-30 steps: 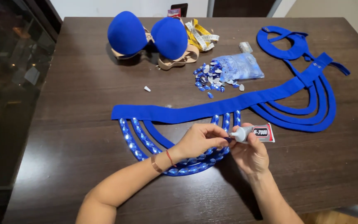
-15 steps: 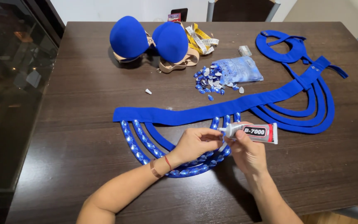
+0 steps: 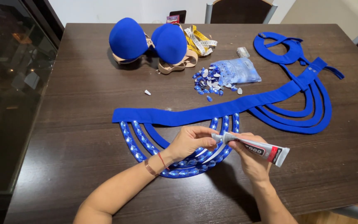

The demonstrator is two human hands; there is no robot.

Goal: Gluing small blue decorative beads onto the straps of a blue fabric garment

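A blue fabric belt [image 3: 195, 115] with hanging curved straps lies across the dark wooden table [image 3: 83, 95]. Two outer straps [image 3: 134, 141] carry rows of blue gems. My right hand [image 3: 249, 159] holds a white glue tube [image 3: 255, 148], its nozzle pointing left at an inner strap. My left hand [image 3: 191, 142] rests on the straps, fingers pinched at the tube's tip, where they seem to hold the strap down.
A pile of loose blue gems [image 3: 210, 82] lies beside a clear bag of gems [image 3: 239, 70]. A blue padded bra [image 3: 150, 41], a yellow tape measure [image 3: 199, 41], a small white cap [image 3: 147, 92] and more blue straps [image 3: 307, 99] lie farther back. Chairs stand behind the table.
The glue tube has tilted lower and its nozzle has come down to the strap. Both hands stay at the same spot; the view has shifted slightly.
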